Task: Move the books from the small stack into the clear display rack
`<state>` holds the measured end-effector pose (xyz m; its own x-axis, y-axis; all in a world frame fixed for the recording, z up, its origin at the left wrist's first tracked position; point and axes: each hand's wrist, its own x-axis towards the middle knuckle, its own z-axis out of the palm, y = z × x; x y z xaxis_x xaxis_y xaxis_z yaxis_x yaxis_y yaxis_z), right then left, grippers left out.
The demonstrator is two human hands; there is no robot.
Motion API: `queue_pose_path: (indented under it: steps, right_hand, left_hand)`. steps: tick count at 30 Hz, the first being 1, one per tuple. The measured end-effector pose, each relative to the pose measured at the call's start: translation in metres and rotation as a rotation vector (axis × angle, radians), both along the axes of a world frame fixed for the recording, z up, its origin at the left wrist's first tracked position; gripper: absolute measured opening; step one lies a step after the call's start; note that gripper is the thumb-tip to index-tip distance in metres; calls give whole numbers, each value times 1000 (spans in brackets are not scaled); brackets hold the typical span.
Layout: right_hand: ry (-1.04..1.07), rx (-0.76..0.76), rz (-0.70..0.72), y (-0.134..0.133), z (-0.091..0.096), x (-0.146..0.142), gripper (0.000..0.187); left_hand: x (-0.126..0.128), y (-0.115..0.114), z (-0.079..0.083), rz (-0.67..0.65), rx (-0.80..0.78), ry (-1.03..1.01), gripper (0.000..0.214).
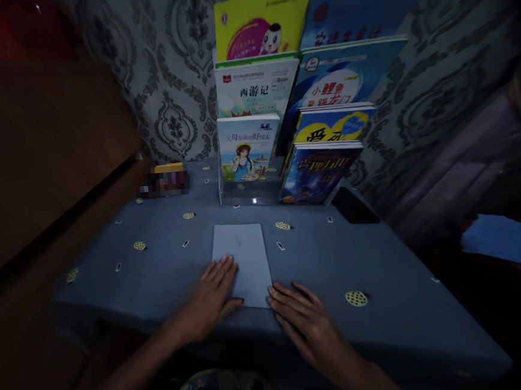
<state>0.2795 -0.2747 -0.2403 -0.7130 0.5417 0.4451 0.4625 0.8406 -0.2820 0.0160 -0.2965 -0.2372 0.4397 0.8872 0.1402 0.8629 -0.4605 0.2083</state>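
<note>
A pale grey sheet of paper [242,258] lies flat on the blue patterned tablecloth [167,268] in front of me. My left hand [213,296] rests flat with fingers stretched out, its fingertips on the sheet's lower left part. My right hand [305,322] lies flat and open too, its fingertips touching the sheet's lower right corner. Neither hand grips anything.
A clear tiered rack [237,194] behind the sheet holds several children's books in two columns against the patterned wall. A small colourful box [165,178] sits at the back left. A dark phone-like object [354,207] lies right of the rack. Wooden furniture [37,164] stands to the left.
</note>
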Motion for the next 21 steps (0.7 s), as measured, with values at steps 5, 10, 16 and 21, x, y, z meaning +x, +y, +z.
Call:
queue_pose_path:
  steps: [5,10,16,21]
  right_hand:
    - [-3,42,11,3,-2,1,40]
    - [3,88,17,3,1,1,38]
    - [17,90,13,2,1,1,40]
    - [23,50,10,1,2,1,47]
  left_hand:
    - [-24,48,6,125,-98,0,60]
    - [-32,93,18,181,-173,66,58]
    - [1,113,17,89,-80,128,54]
    - [42,127,17,-70,-91,92,54]
